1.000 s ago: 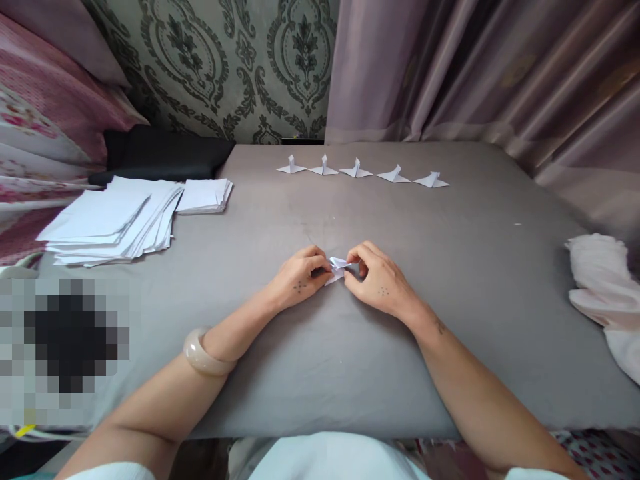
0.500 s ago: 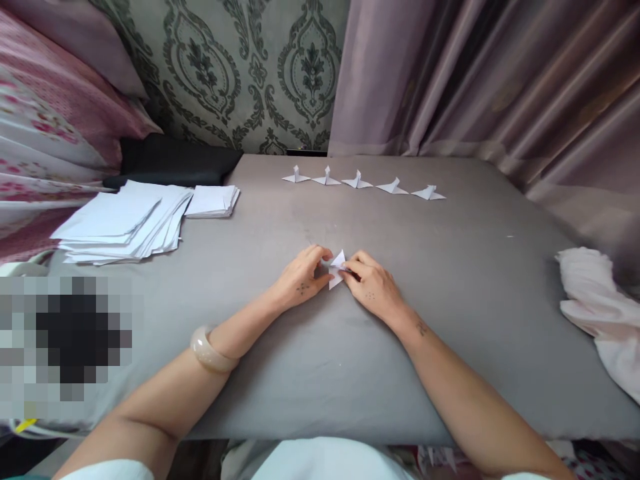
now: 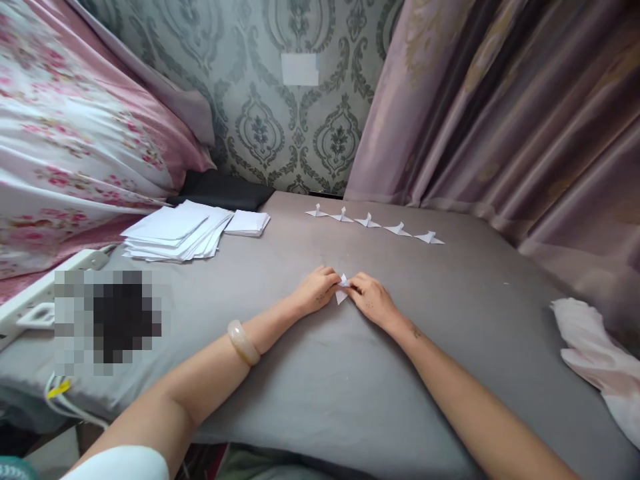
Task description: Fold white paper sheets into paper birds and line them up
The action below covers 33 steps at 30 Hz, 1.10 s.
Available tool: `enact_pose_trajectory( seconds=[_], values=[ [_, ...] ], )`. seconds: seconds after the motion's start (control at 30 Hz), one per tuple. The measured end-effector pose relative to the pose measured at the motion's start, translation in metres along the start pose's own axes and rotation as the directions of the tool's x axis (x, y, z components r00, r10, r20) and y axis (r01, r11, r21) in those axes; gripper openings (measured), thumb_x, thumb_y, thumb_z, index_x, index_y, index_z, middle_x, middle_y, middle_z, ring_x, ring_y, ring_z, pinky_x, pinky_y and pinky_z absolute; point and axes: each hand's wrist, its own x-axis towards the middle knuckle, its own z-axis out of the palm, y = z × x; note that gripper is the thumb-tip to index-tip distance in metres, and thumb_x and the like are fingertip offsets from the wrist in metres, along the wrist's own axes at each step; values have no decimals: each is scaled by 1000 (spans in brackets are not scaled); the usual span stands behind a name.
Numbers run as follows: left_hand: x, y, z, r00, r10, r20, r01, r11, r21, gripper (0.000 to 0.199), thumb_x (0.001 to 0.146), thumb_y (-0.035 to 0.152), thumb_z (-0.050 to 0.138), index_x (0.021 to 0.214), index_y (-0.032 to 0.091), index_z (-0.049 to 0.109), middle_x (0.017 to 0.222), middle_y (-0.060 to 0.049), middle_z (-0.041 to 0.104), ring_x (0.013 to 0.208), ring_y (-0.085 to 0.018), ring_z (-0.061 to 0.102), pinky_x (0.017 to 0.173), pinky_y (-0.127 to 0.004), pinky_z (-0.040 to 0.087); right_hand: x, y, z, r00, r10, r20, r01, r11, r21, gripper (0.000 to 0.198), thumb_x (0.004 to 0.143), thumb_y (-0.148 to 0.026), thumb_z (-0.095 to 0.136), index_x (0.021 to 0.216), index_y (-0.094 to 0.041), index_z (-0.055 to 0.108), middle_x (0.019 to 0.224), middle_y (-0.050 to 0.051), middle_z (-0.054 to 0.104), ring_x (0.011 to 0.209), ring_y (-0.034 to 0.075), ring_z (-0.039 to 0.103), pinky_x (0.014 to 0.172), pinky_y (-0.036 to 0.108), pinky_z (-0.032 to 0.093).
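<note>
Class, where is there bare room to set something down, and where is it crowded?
Open gray cloth lies between the right hand and the bundled pale fabric, bar a tiny scrap. Another patch, with specks, lies between the left hand and the row of folded shapes. Crowded: the left, with paper stacks, and the middle, where both hands pinch folded paper.

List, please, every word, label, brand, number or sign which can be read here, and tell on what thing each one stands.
No text can be read.
White sheet on the wall: no writing can be made out.
Yellow tag at lower left: too small to tell.
Left hand and right hand: dark marks, too small to read.
Folded paper between them: no writing visible.
</note>
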Motion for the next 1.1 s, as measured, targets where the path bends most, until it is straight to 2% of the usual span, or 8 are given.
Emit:
enact_pose_trajectory(
  seconds=[0.13, 0.3, 0.47, 0.67, 0.77, 0.87, 0.93, 1.1],
  values=[
    [-1, 0, -3, 999, 34, -36, -29, 990, 139, 24, 94, 19, 38, 95, 13, 62, 95, -12, 61, 89, -22, 52, 82, -33, 44, 10, -1, -1, 999, -49, -6, 49, 997, -58, 19, 93, -29, 49, 81, -21, 63, 90, 3, 61, 79, 16, 57, 65, 25, 37],
    [4, -10, -2, 997, -66, -29, 65, 997, -30, 17, 89, 22, 49, 79, 15, 61, 80, -5, 58, 76, -16, 53, 73, -27, 42, 19, 4, 6, 999, -43, -25, 44, 998, 52, 15, 87, -26, 54, 75, -20, 61, 81, 1, 57, 71, 14, 54, 68, 25, 39],
    [11, -16, -3, 998, -63, 5, 63, 997, -44, 16, 87, 23, 53, 75, 14, 60, 73, -2, 58, 67, -13, 52, 63, -22, 40, 24, 13, 12, 1000, 6, -23, -1, 977, 215, 13, 82, -31, 60, 76, -20, 64, 75, 0, 55, 66, 12, 53, 65, 25, 40],
    [15, -15, -9, 995, 64, 71, -70, 994, 86, 14, 85, 19, 50, 72, 17, 55, 76, -6, 58, 77, -19, 55, 70, -27, 42, 13, 8, 12, 994, -86, -63, 88, 996, 31, 18, 91, -28, 48, 81, -20, 61, 86, 2, 56, 74, 14, 54, 68, 25, 39],
    [18, -15, -11, 981, 156, 119, -175, 969, 174, 12, 85, 17, 48, 74, 17, 54, 79, -7, 58, 79, -19, 55, 73, -27, 43, 9, 1, 9, 996, -84, -29, 81, 993, -81, 19, 94, -26, 43, 85, -20, 58, 93, 4, 57, 77, 14, 56, 66, 25, 37],
    [20, -18, -12, 970, 211, 122, -230, 959, 164, 12, 83, 15, 50, 71, 17, 52, 77, -5, 58, 77, -17, 54, 73, -26, 42, 7, -4, 6, 998, -55, 10, 56, 984, -171, 18, 95, -25, 41, 90, -20, 57, 97, 5, 57, 76, 15, 56, 62, 26, 34],
    [21, -19, -13, 972, 210, 109, -222, 968, 115, 14, 83, 16, 51, 69, 17, 52, 74, -4, 56, 74, -16, 53, 71, -25, 41, 8, -6, 5, 999, -39, 23, 43, 980, -193, 17, 96, -25, 41, 92, -20, 56, 97, 5, 57, 77, 15, 56, 62, 26, 33],
    [18, -22, -14, 990, 92, 104, -84, 993, -80, 26, 89, 29, 51, 67, 16, 52, 71, -2, 54, 66, -12, 50, 62, -22, 38, 8, -4, 3, 999, -16, 33, 21, 988, -150, 16, 96, -28, 43, 90, -20, 56, 95, 5, 57, 81, 16, 57, 65, 26, 34]
  ],
)
